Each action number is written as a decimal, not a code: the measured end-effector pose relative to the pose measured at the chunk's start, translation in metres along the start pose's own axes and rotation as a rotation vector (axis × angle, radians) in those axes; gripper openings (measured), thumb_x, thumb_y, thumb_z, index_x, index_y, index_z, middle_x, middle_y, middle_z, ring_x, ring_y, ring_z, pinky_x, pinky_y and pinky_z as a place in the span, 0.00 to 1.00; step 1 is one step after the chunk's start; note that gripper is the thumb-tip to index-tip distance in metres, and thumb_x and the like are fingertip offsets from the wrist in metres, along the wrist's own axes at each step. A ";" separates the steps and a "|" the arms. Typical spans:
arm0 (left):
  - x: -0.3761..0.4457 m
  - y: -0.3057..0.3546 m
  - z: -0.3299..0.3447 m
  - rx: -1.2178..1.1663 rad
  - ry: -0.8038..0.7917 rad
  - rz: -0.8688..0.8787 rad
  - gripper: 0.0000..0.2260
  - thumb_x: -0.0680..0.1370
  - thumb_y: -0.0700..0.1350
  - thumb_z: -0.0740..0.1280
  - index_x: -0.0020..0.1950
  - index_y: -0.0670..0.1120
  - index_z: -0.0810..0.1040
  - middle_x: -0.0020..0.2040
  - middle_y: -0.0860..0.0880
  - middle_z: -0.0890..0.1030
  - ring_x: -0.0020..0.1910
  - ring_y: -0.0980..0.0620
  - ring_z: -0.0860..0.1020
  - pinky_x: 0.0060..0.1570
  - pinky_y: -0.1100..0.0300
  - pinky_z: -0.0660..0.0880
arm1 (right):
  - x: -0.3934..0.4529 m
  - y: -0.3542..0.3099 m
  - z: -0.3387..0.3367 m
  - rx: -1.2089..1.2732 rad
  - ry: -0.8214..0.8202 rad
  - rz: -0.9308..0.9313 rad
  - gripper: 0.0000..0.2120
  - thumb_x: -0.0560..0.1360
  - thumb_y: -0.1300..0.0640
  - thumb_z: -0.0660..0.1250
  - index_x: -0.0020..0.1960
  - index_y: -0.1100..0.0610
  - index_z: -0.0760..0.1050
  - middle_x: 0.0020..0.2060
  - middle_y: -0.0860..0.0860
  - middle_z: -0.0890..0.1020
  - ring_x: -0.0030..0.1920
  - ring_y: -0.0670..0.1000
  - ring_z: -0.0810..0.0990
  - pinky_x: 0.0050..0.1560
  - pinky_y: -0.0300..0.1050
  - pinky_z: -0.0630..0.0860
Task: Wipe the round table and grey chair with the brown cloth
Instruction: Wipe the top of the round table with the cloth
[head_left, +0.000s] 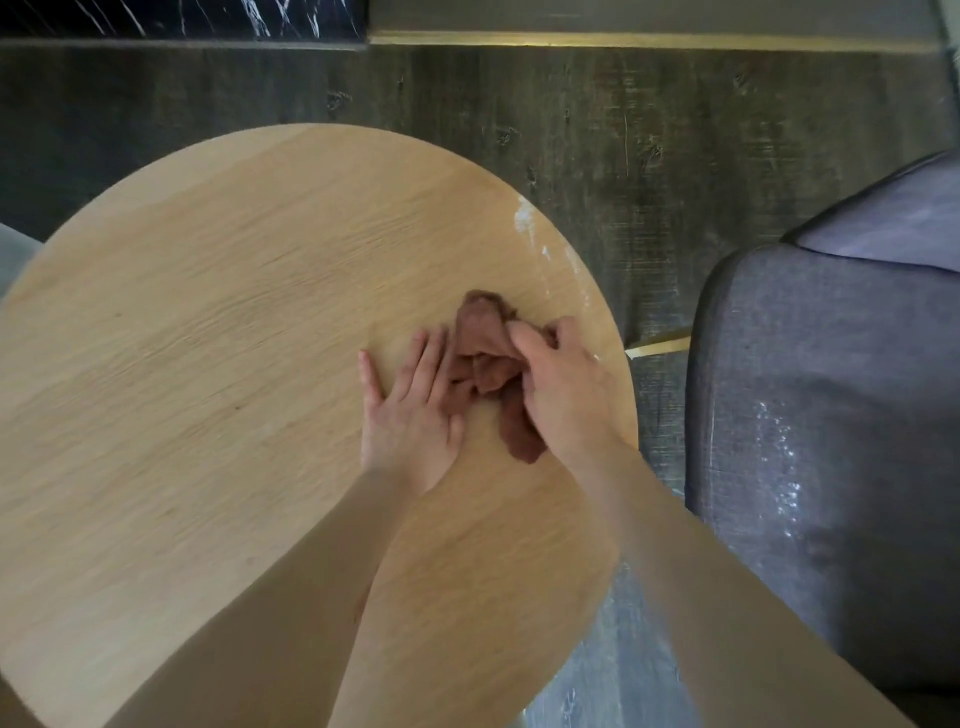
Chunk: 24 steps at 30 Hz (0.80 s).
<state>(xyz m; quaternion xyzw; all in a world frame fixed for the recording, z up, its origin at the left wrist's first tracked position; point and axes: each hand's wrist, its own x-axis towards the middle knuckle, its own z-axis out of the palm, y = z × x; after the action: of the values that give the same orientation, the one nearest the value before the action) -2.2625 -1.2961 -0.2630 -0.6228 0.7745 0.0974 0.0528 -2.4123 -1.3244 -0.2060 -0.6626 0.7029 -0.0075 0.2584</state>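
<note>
The round light-wood table (197, 322) fills the left and middle of the head view. A crumpled brown cloth (485, 353) lies on its right part. My right hand (563, 395) grips the cloth's right side, thumb and fingers pinched on a fold. My left hand (410, 410) lies flat on the table just left of the cloth, fingers spread, their tips touching its edge. White smears (524, 218) mark the table's right rim. The grey chair (831, 415) stands to the right of the table, with whitish specks on its seat.
Dark wood-look floor (623, 130) surrounds the table. A black marble panel (182, 18) and a brass-edged strip (649, 40) run along the far wall. A pale object (13, 254) pokes out at the table's left edge.
</note>
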 end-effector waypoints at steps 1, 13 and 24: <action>0.000 0.001 0.001 -0.015 -0.012 -0.015 0.26 0.76 0.51 0.51 0.72 0.44 0.64 0.72 0.45 0.69 0.71 0.47 0.66 0.65 0.33 0.50 | 0.002 0.012 -0.004 -0.016 0.045 0.067 0.19 0.76 0.59 0.55 0.64 0.45 0.65 0.58 0.57 0.67 0.48 0.64 0.76 0.45 0.55 0.71; -0.001 0.001 0.001 -0.091 0.040 -0.041 0.23 0.78 0.51 0.50 0.72 0.46 0.61 0.71 0.48 0.70 0.72 0.51 0.64 0.69 0.42 0.38 | 0.013 -0.011 -0.041 0.160 0.273 0.064 0.21 0.73 0.65 0.59 0.64 0.53 0.69 0.62 0.59 0.68 0.50 0.65 0.76 0.47 0.56 0.72; 0.000 -0.001 0.002 -0.145 0.004 -0.077 0.23 0.80 0.52 0.41 0.72 0.48 0.60 0.70 0.49 0.71 0.71 0.54 0.59 0.70 0.42 0.41 | 0.125 -0.057 -0.024 0.054 0.146 0.022 0.16 0.78 0.58 0.53 0.64 0.47 0.64 0.59 0.59 0.67 0.50 0.64 0.76 0.42 0.52 0.66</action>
<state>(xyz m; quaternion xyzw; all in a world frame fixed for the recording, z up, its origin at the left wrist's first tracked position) -2.2618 -1.2957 -0.2651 -0.6547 0.7409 0.1499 0.0095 -2.3665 -1.4565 -0.2093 -0.6452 0.7268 -0.0717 0.2242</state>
